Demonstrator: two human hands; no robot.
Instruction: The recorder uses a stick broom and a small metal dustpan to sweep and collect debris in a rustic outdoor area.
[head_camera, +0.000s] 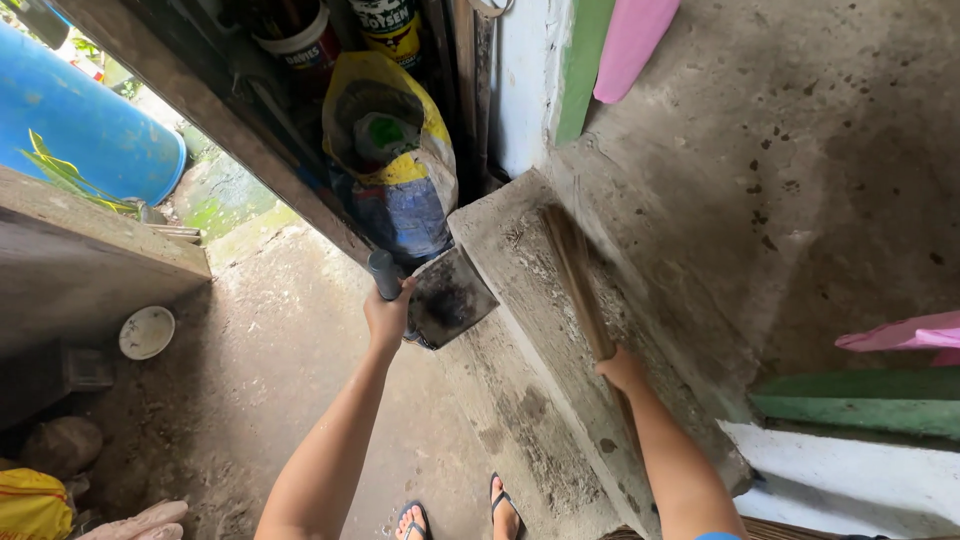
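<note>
**Dustpan and broom at the step**

The dustpan (447, 297) sits tipped against the edge of the concrete step (520, 300). The left hand (388, 318) is wrapped tight around its dark handle. The right hand (622, 370) is closed around a stick broom (575, 270) lying across the step. A yellow sack (395, 150) stands just behind the dustpan.

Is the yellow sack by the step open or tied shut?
Open: the yellow sack gapes at the top, showing its dark inside.
</note>
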